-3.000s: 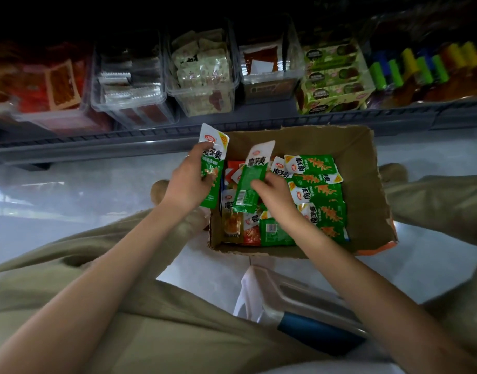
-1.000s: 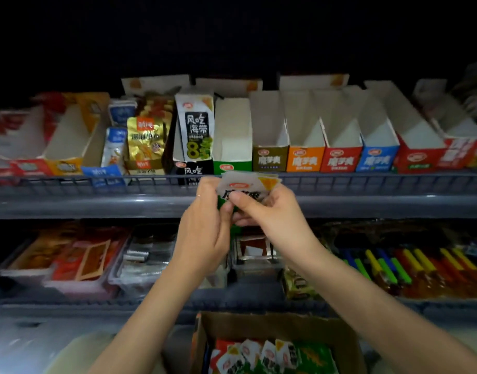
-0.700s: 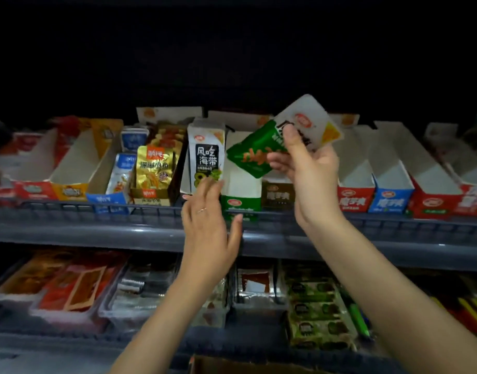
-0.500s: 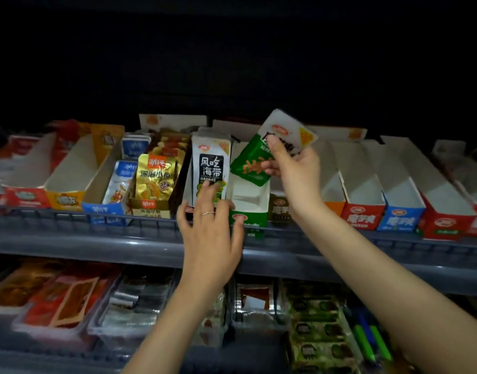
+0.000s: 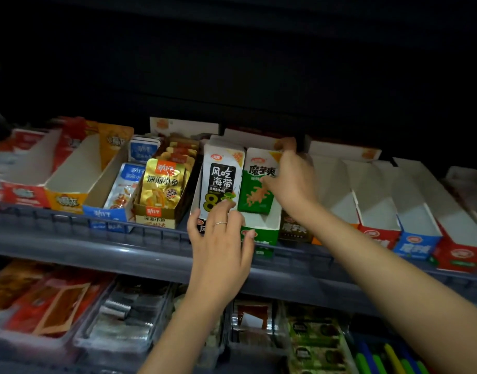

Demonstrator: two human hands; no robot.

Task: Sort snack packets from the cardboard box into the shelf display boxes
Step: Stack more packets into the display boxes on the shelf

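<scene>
green-and-white snack packet (image 5: 252, 195) upright in green display box (image 5: 267, 237)

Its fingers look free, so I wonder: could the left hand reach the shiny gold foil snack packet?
Probably yes. The left hand holds nothing, and the shiny gold foil snack packet stands upright at the front of an open-topped display box just left of it, with nothing in between.

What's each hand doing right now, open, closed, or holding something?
Left hand: open, fingers spread, fingertips at the black-and-white packet.
Right hand: holding the green packet upright at the green display box.
</scene>
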